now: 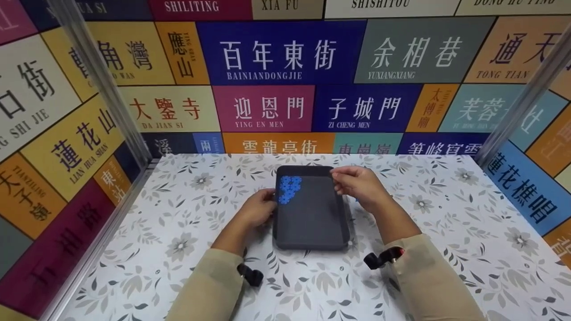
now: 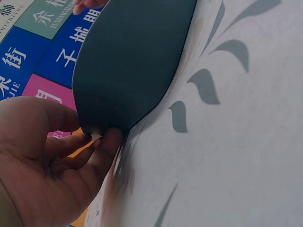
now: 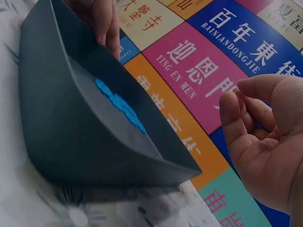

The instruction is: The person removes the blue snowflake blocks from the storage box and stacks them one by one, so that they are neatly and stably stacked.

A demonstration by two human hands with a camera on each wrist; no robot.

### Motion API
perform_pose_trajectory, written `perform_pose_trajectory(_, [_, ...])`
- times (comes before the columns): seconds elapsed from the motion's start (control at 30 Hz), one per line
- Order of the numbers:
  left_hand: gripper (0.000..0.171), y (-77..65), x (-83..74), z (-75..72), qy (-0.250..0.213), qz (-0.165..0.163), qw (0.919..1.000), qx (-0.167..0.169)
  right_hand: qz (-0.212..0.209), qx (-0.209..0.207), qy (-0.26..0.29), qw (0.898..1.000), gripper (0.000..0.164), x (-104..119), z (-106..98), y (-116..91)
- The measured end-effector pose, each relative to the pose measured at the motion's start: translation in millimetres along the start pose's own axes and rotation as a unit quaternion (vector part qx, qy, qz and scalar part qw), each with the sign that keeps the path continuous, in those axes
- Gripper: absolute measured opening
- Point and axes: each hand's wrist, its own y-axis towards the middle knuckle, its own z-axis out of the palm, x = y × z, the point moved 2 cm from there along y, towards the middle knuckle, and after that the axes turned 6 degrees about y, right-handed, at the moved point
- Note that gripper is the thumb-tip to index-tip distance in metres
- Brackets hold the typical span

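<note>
Left hand [image 1: 258, 207] pinches tray [image 1: 312, 223] | right hand [image 1: 360, 184] pinched, contents unclear | left wrist: flowers [image 1: 289, 189] hidden

Head view forward and down, close wrist views from either side, tray [image 1: 312, 218] in all

The left sleeve [image 1: 209, 285] and right sleeve [image 1: 435, 276] are long, plain and the colour of sand, with a few soft folds. Both stop short of the bare left hand [image 1: 258, 208] and bare right hand [image 1: 360, 186]. At the edge of the left sleeve sits a small black gadget [image 1: 251, 275]. Another black gadget [image 1: 383, 258] sits at the right edge, with a tiny red spot [image 1: 402, 251] beside it.
</note>
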Motion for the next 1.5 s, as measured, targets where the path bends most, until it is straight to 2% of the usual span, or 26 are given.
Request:
perform_pose_trajectory(0.23, [0.053,-0.5,-1.0,-2.1,0.003,0.008,0.9999,-0.007,0.017,0.016,0.029,0.999,0.016,2,23,17])
perform_pose_trajectory(0.33, [0.053,0.3,-1.0,-1.4,0.003,0.006,1.0000,-0.005,0.030,0.019,0.048,0.998,0.009,0,31,30])
perform_pose_trajectory(0.47, [0.052,1.7,-0.7,0.3,0.005,0.009,0.9999,-0.005,0.052,0.023,0.053,0.997,0.007,-7,40,50])
perform_pose_trajectory(0.63, [0.052,3.0,-1.4,3.4,0.002,0.011,0.9999,-0.002,0.059,0.025,0.009,0.998,0.012,-11,48,72])
perform_pose_trajectory(0.83, [0.052,2.6,-3.2,5.1,0.004,0.015,0.9999,0.003,0.056,0.011,-0.057,0.997,0.029,-18,49,92])
perform_pose_trajectory(0.97, [0.053,1.7,-4.5,4.2,-0.004,0.014,0.9999,0.009,0.040,-0.014,-0.089,0.995,0.036,-26,48,100])
perform_pose_trajectory(1.17, [0.053,2.0,-4.5,2.2,-0.004,0.025,0.9996,0.011,-0.023,-0.064,-0.117,0.991,0.029,-37,49,105])
perform_pose_trajectory(1.5, [0.052,1.3,0.4,-0.5,0.000,0.004,1.0000,-0.001,-0.042,-0.047,-0.179,0.982,0.022,-48,55,108])
